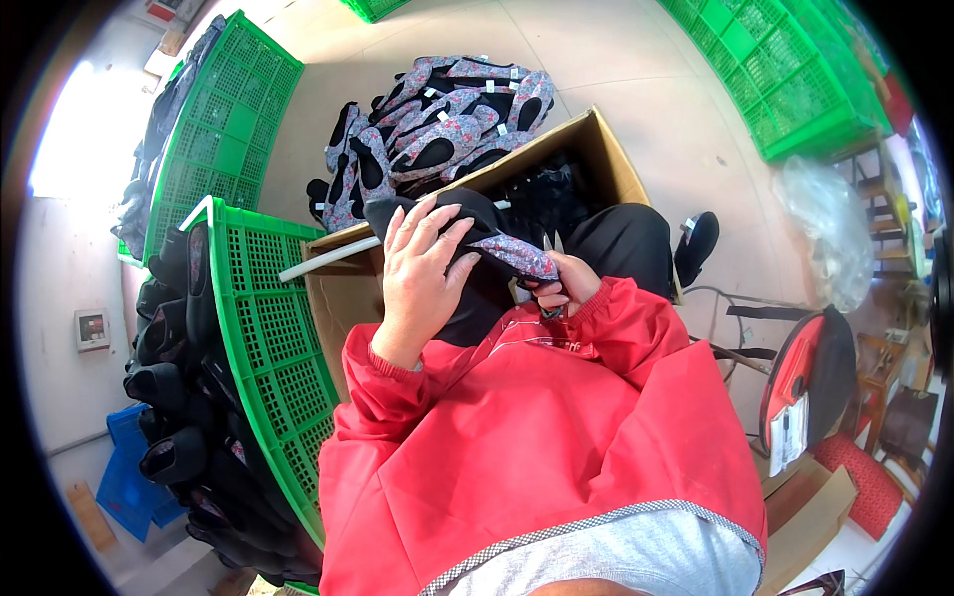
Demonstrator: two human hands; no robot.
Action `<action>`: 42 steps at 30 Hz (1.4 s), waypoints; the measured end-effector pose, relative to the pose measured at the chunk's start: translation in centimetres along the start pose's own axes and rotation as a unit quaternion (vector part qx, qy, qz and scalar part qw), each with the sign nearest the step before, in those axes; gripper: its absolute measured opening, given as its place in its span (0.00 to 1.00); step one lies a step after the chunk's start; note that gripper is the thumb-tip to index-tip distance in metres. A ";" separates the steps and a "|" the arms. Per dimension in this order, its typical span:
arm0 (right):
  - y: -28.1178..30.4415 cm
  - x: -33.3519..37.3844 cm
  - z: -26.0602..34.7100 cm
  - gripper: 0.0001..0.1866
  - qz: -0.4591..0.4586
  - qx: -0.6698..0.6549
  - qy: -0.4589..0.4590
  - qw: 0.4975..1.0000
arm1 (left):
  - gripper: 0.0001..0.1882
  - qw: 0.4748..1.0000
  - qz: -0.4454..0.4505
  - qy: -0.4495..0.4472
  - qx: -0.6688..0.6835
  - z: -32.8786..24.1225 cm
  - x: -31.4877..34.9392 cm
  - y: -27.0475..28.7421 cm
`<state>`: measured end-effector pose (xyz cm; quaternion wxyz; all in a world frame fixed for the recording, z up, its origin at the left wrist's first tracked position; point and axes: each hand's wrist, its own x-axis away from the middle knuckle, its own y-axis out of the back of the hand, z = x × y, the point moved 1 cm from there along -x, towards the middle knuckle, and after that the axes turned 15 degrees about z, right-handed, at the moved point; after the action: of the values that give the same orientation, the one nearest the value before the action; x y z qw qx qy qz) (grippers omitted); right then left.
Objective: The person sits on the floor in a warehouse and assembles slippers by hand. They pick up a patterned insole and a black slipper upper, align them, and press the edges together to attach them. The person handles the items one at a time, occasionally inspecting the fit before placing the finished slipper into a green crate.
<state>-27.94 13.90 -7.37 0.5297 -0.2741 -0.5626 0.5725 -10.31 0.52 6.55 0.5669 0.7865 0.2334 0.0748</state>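
A black cloth shoe upper (475,208) with a floral lining is stretched between my two hands, over my lap. My left hand (422,273) grips its rounded black end, the fingers laid over the cloth and the thumb on the near side. My right hand (568,282) pinches the floral end. From that same hand stick up the pointed metal blades of small snips (553,241); the fingers hide most of their body. On the floor beyond lies a heap of similar floral shoe uppers (437,149) with small white tags.
Around my legs stands an open cardboard box (621,164) with dark material inside. A white tube (328,258) crosses its left side. Green crates (273,328) with black uppers stand at left, another crate (770,74) far right. One black shoe (696,248) lies right of the box.
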 end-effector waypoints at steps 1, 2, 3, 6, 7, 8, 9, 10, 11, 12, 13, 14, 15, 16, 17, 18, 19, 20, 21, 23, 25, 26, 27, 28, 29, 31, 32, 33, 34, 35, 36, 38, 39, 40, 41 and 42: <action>0.0 0.0 0.1 0.15 0.005 0.004 -0.006 1.000 | 0.20 1.000 -0.001 0.000 -0.002 0.0 -0.1 -0.1; 0.0 0.0 0.1 0.15 0.001 0.002 -0.007 1.000 | 0.20 1.000 -0.002 0.001 -0.005 0.0 -0.1 -0.2; 0.0 0.0 0.2 0.16 -0.003 0.001 -0.008 1.000 | 0.20 1.000 -0.003 0.001 -0.007 0.0 -0.2 -0.3; -0.3 0.0 0.2 0.16 -0.019 -0.005 -0.005 1.000 | 0.20 1.000 -0.007 0.000 -0.011 0.0 -0.1 -0.5; -0.3 0.0 0.2 0.16 -0.025 -0.006 -0.004 1.000 | 0.20 1.000 -0.006 0.002 -0.014 -0.1 -0.1 -0.5; -0.1 -0.1 0.2 0.16 -0.016 -0.009 -0.007 1.000 | 0.19 1.000 -0.006 0.005 -0.017 -0.1 -0.1 -0.6; 0.5 -0.2 0.1 0.15 -0.007 -0.012 -0.009 1.000 | 0.19 1.000 -0.006 0.007 -0.020 -0.1 -0.1 -0.6; 0.4 -0.3 0.1 0.15 0.002 -0.015 -0.013 1.000 | 0.19 1.000 -0.016 -0.004 -0.022 -0.3 -0.1 -0.7; 0.4 -0.3 0.1 0.15 -0.004 -0.015 -0.016 1.000 | 0.19 0.999 -0.025 -0.016 -0.023 -0.5 0.0 -0.8; 0.3 -0.3 0.1 0.14 -0.010 -0.015 -0.018 1.000 | 0.19 0.999 -0.034 -0.028 -0.024 -0.8 0.1 -0.9; 0.2 -0.3 0.1 0.14 -0.017 -0.016 -0.021 1.000 | 0.17 0.998 -0.037 -0.046 -0.035 -1.0 0.3 -1.0; 0.2 -0.4 0.1 0.14 -0.015 -0.019 -0.024 0.999 | 0.17 0.995 -0.053 -0.070 -0.036 -1.3 0.5 -1.3; 0.4 -0.5 0.1 0.13 -0.013 -0.022 -0.027 0.999 | 0.18 0.994 -0.058 -0.091 -0.031 -1.7 0.7 -1.6; 0.5 -0.5 0.1 0.13 -0.012 -0.026 -0.030 0.999 | 0.18 0.991 -0.062 -0.111 -0.026 -2.1 0.8 -1.9; 0.5 -0.5 0.1 0.12 -0.009 -0.024 -0.030 0.999 | 0.18 0.989 -0.080 -0.127 -0.012 -2.1 0.9 -2.7; 0.5 -0.6 0.0 0.12 -0.005 -0.022 -0.030 0.999 | 0.15 0.987 -0.088 -0.134 -0.004 -2.1 0.9 -3.1; 0.4 -0.5 0.0 0.12 -0.002 -0.020 -0.030 0.999 | 0.13 0.985 -0.097 -0.144 -0.009 -2.0 0.6 -3.3; 0.2 -0.5 0.0 0.12 -0.004 -0.022 -0.034 0.999 | 0.11 0.982 -0.107 -0.154 -0.014 -1.8 0.4 -3.5; 0.0 -0.5 0.0 0.12 -0.005 -0.025 -0.039 0.999 | 0.10 0.981 -0.113 -0.159 -0.009 -1.7 0.3 -3.6; -0.6 -0.2 0.1 0.11 -0.001 -0.031 -0.051 0.998 | 0.09 0.978 -0.124 -0.168 0.004 -1.8 0.0 -3.7; -1.0 -0.1 0.2 0.11 0.013 -0.037 -0.066 0.997 | 0.08 0.977 -0.130 -0.172 0.005 -1.9 0.0 -3.6; -1.0 -0.1 0.2 0.11 0.018 -0.039 -0.069 0.997 | 0.07 0.976 -0.132 -0.173 0.005 -1.9 -0.1 -3.6; -0.9 -0.1 0.3 0.11 0.024 -0.042 -0.072 0.996 | 0.07 0.976 -0.129 -0.173 0.005 -1.9 -0.1 -3.5; -1.0 -0.1 0.2 0.11 0.030 -0.045 -0.076 0.996 | 0.07 0.977 -0.124 -0.172 0.004 -1.8 0.0 -3.4; -1.1 -0.1 0.2 0.12 0.028 -0.047 -0.077 0.996 | 0.08 0.978 -0.120 -0.171 0.003 -1.7 0.0 -3.2; -1.3 0.0 0.1 0.12 0.025 -0.049 -0.078 0.995 | 0.08 0.977 -0.108 -0.183 0.000 -1.5 -0.3 -2.8; -1.3 -0.1 0.1 0.12 0.030 -0.052 -0.080 0.995 | 0.08 0.977 -0.103 -0.189 -0.001 -1.4 -0.5 -2.6; -1.2 -0.1 0.2 0.13 0.034 -0.056 -0.082 0.994 | 0.07 0.977 -0.079 -0.199 -0.003 -1.2 -0.8 -2.2; -1.2 -0.2 0.2 0.13 0.038 -0.059 -0.084 0.994 | 0.07 0.977 -0.061 -0.204 -0.003 -1.2 -1.0 -1.8; -1.2 -0.1 0.2 0.13 0.028 -0.051 -0.073 0.996 | 0.07 0.977 -0.042 -0.208 -0.003 -1.3 -1.3 -1.3; -1.2 -0.1 0.1 0.13 0.019 -0.044 -0.062 0.997 | 0.07 0.977 -0.024 -0.212 -0.002 -1.4 -1.5 -1.0; -1.2 0.0 0.0 0.13 0.008 -0.030 -0.042 0.999 | 0.07 0.977 -0.001 -0.214 -0.009 -1.4 -1.8 -0.8; -1.1 0.0 0.0 0.13 0.007 -0.023 -0.032 0.999 | 0.08 0.977 0.001 -0.215 -0.007 -1.4 -1.9 -0.8; -1.4 0.0 0.0 0.13 0.005 -0.017 -0.024 1.000 | 0.08 0.977 0.004 -0.215 -0.004 -1.3 -2.0 -0.9; -1.6 0.2 0.1 0.14 -0.004 0.000 -0.022 1.000 | 0.08 0.977 0.001 -0.213 -0.007 -1.3 -2.0 -1.0; -1.9 0.6 0.2 0.15 -0.012 0.018 -0.020 1.000 | 0.07 0.977 -0.002 -0.212 -0.010 -1.3 -2.1 -1.2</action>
<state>-27.75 13.94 -5.35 0.5299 -0.2462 -0.5661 0.5815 -12.94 0.98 6.20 0.6118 0.7780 0.1088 -0.0926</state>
